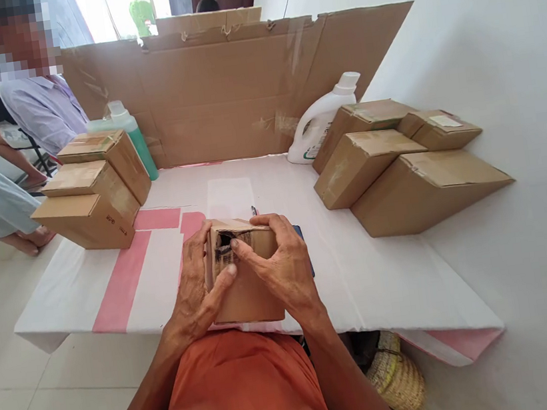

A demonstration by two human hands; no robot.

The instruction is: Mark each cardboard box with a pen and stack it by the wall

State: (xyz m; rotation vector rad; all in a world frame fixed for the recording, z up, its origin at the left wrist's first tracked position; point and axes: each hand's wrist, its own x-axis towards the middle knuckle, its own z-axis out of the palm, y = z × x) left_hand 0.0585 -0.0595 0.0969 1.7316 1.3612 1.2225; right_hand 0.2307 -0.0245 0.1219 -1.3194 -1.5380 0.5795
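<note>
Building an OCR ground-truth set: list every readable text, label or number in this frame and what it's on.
None can be read for certain.
Bottom left box: small dark print, too small.
White jug: label, blurred.
Far right box: white sticker, no legible text.
Held box: dark marks, illegible.

Much of the small cardboard box is covered by the left hand and right hand; its torn label at 12 o'clock is too small to read. A blue object at 3 o'clock shows only an edge. The woven basket sits half hidden beneath the table.
</note>
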